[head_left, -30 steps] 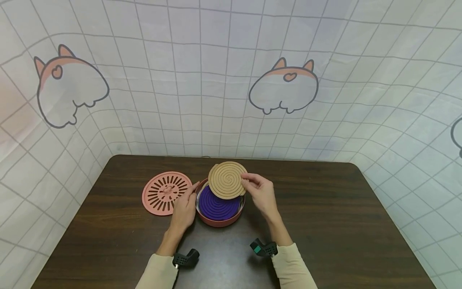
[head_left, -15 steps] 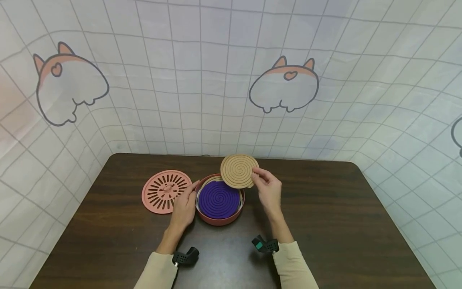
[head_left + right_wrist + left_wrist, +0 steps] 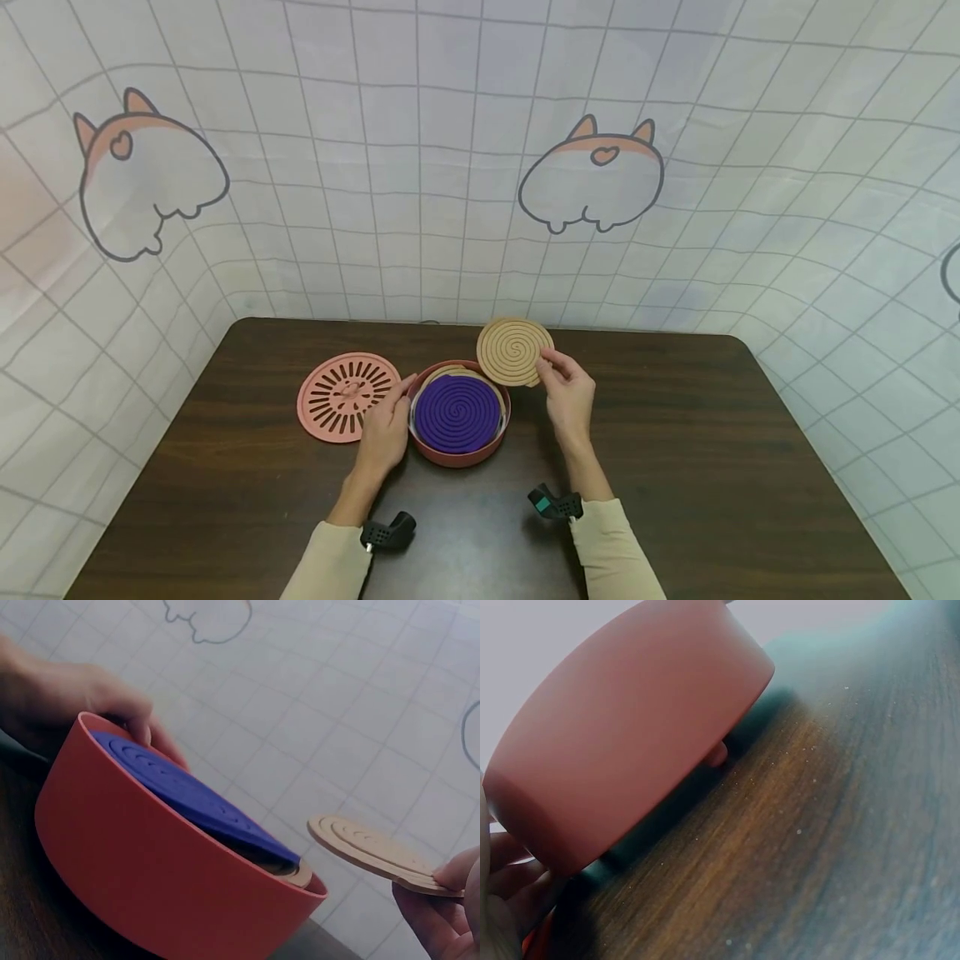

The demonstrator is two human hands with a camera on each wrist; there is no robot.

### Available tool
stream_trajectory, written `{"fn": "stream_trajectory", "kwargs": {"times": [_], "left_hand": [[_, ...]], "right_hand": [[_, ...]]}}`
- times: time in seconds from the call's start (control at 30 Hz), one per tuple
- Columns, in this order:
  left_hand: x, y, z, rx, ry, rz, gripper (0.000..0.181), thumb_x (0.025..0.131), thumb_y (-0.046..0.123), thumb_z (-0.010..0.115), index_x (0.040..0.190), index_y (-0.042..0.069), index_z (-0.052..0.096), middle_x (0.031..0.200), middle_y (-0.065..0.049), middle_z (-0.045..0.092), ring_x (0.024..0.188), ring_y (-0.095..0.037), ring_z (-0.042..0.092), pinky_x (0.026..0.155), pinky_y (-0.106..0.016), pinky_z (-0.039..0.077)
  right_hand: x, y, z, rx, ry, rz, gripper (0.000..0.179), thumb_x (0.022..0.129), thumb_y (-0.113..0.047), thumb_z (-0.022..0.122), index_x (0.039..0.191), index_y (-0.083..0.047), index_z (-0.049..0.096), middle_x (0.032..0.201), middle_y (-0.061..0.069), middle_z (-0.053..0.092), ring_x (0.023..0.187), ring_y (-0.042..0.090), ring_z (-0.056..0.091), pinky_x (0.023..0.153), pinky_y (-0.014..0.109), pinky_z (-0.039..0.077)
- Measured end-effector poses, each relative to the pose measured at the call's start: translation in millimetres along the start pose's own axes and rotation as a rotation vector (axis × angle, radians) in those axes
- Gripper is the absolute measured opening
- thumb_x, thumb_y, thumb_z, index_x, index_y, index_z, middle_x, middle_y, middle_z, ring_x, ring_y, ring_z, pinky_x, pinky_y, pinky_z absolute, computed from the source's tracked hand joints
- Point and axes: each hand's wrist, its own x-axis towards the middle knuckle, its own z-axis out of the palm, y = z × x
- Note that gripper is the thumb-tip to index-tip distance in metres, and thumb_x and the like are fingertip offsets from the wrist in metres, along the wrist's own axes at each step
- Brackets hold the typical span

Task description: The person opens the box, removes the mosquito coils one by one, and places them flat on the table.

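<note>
A tan spiral coil (image 3: pixel 513 352) is pinched at its right edge between the thumb and fingers of the right hand (image 3: pixel 568 398). It is held up by the far right part of the rim of a round red container (image 3: pixel 459 460); in the right wrist view a gap is seen between coil and rim. The container's left side is gripped by the left hand (image 3: pixel 384 429), with fingers curled round its wall.

Inside the container a purple spiral coil (image 3: pixel 459 414) is laid on top, and a tan edge is exposed under it at the far side. A small foot (image 3: pixel 718 755) is shown beneath the container in the left wrist view.

To the left, a pink slotted lid (image 3: pixel 348 396) is laid flat on the dark wood-grain counter (image 3: pixel 697 458), partly covered by the left hand in the head view. The counter is backed by a white grid-patterned sheet (image 3: pixel 450 167), on which cartoon animal rears (image 3: pixel 592 187) are printed.
</note>
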Motion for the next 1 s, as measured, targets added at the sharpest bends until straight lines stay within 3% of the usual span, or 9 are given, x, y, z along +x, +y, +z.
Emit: {"fn": "stream_trajectory", "kwargs": {"times": [0.37, 0.7, 1.0], "left_hand": [[0.4, 2.6, 0.2, 0.003, -0.008, -0.018, 0.041, 0.105, 0.018, 0.040, 0.140, 0.018, 0.061, 0.058, 0.003, 0.036, 0.045, -0.005, 0.025, 0.048, -0.027, 0.030], [2.1, 3.5, -0.2, -0.003, 0.016, 0.005, 0.040, 0.104, 0.016, 0.041, 0.138, 0.017, 0.063, 0.059, 0.003, 0.036, 0.047, -0.004, 0.025, 0.049, -0.026, 0.030], [0.3, 1.5, 1.0, 0.000, 0.002, -0.011, 0.040, 0.104, 0.017, 0.041, 0.139, 0.018, 0.062, 0.057, 0.004, 0.035, 0.045, -0.003, 0.024, 0.046, -0.026, 0.029]], "right_hand": [[4.6, 11.0, -4.1, -0.008, 0.080, 0.010, 0.024, 0.093, -0.009, 0.069, 0.113, 0.002, 0.073, 0.107, 0.022, 0.072, 0.078, 0.002, 0.068, 0.073, 0.024, 0.057], [9.2, 20.3, -10.3, -0.056, 0.109, 0.046, 0.027, 0.094, -0.014, 0.069, 0.116, 0.001, 0.072, 0.110, 0.025, 0.070, 0.079, 0.000, 0.066, 0.069, 0.014, 0.052], [9.1, 26.7, -16.9, -0.044, 0.125, 0.063, 0.028, 0.095, -0.012, 0.068, 0.119, 0.002, 0.070, 0.110, 0.024, 0.068, 0.075, 0.001, 0.066, 0.070, 0.024, 0.057]]}}
